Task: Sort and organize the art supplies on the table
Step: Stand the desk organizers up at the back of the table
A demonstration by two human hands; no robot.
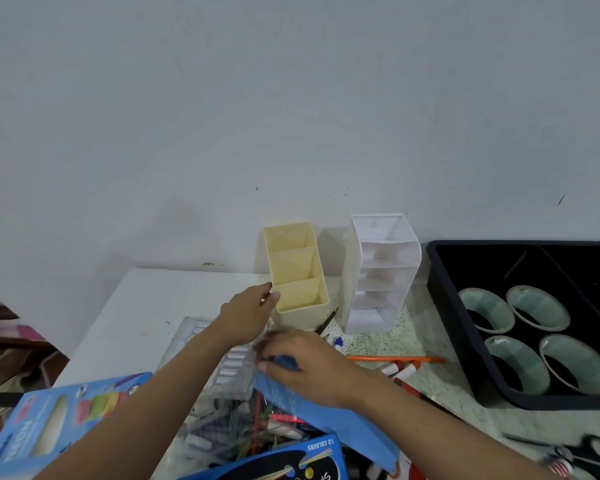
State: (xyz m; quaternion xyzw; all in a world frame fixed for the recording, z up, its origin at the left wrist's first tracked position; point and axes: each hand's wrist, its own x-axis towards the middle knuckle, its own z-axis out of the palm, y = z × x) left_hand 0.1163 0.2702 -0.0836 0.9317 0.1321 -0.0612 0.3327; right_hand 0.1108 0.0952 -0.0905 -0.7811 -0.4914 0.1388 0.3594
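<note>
Left hand [246, 315] at cream organizer [300, 271], back edge of worktop [136, 323], fingers' state unclear. Right hand [305, 365] fingers grip blue pack [343, 434]. Risk: a nudge tips the organizer.

The black tray [541, 400] runs off the right edge, and the right hand [309, 368] hides most of a blue item [286, 362].
</note>
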